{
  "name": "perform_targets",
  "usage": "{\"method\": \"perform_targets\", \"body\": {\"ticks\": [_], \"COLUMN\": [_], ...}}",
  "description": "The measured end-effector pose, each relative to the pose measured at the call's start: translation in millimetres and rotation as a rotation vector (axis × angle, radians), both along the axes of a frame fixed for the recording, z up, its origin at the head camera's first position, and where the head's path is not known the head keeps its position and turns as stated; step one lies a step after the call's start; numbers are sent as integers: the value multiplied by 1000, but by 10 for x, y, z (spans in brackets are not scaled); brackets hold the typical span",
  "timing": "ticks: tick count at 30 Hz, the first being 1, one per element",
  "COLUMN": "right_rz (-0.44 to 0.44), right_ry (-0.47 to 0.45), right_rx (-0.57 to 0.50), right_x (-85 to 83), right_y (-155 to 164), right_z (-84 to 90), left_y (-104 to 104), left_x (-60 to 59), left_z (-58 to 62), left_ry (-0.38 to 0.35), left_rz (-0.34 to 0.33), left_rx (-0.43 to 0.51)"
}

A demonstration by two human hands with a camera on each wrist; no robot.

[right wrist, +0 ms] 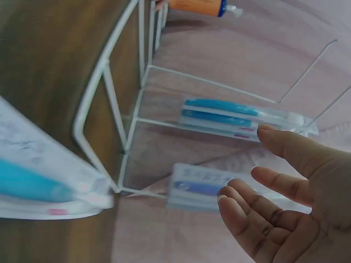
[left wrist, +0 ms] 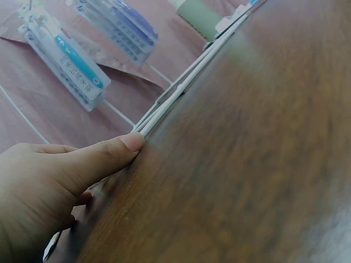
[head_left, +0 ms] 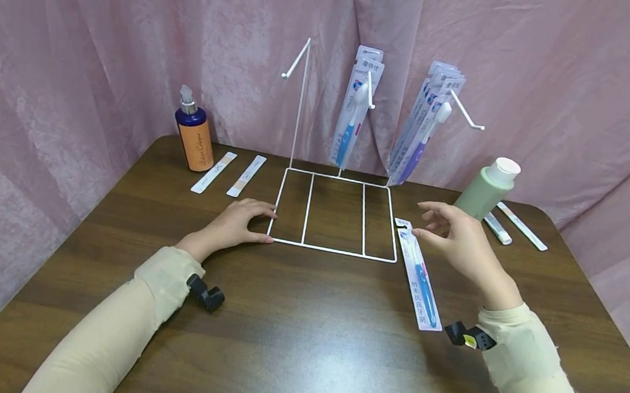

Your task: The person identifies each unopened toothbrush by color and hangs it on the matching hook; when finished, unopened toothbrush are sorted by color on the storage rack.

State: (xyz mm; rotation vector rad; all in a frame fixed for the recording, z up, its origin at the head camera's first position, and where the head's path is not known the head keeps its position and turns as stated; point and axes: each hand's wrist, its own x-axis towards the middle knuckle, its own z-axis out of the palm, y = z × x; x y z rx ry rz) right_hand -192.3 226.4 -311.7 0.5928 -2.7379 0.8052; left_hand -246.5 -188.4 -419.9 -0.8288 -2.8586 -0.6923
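A white wire display rack [head_left: 333, 249] stands on the table. My left hand [head_left: 238, 222] holds its front left corner, the thumb lying on the wire in the left wrist view. Packaged blue toothbrushes [head_left: 350, 124] hang from the middle hook and packaged purple ones [head_left: 420, 137] from the right hook; the left hook [head_left: 296, 60] is bare wire. Another packaged blue toothbrush [head_left: 419, 282] lies flat beside the rack's right side. Over its upper end is my right hand [head_left: 461, 242], fingers loosely bent and nothing between them in the right wrist view [right wrist: 285, 203].
A blue and orange pump bottle [head_left: 195, 141] stands at the back left, near two slim white packets [head_left: 215, 173]. On the right, a green bottle [head_left: 483, 190] with a white cap stands beside a white tube [head_left: 498, 229] and another slim packet [head_left: 523, 226]. Pink curtain [head_left: 136, 46] hangs behind the table.
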Motion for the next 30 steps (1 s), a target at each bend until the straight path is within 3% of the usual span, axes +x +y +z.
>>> {"method": "perform_targets", "body": {"ticks": [11,30], "right_rz": [-46,-96], "right_ry": [-120,-246], "right_rx": [73,222], "right_x": [91,73], "right_y": [195,230], "right_z": [-344,-675], "left_y": [1,-9], "left_x": [-1,-18], "left_z": [-4,-20], "left_ry": [-10,-25], "left_rz": [3,8], "left_rx": [-12,-5]}}
